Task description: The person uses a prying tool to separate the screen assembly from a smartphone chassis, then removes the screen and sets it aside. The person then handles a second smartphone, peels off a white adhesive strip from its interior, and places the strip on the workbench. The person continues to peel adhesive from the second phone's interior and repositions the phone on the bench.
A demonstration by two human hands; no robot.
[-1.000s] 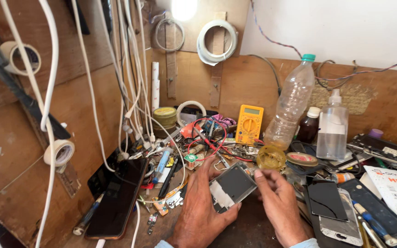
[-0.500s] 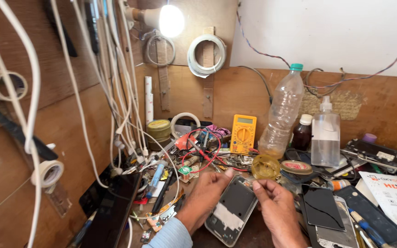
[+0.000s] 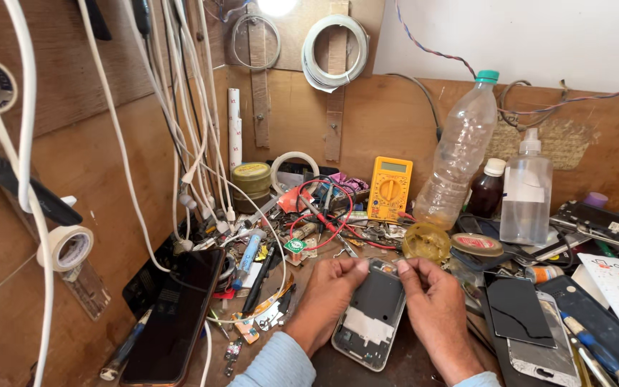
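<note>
Silver phone frame [image 3: 371, 315] edges pinched by left hand [image 3: 329, 294], right hand [image 3: 431, 304]

Cluttered workbench [image 3: 424, 358]: yellow multimeter [image 3: 390, 188], plastic bottle [image 3: 460, 154], black phone [image 3: 175, 315].

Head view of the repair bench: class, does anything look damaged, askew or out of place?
Yes. The silver phone frame between the left hand and right hand lies open, without a screen. Loose small parts are scattered beside it.

phone frame [image 3: 371, 315]: silvery metal, matt dark inside | near-left phone [image 3: 177, 315]: glossy black glass | far bottle [image 3: 460, 154]: clear plastic | back wall [image 3: 395, 122]: matt wood
</note>
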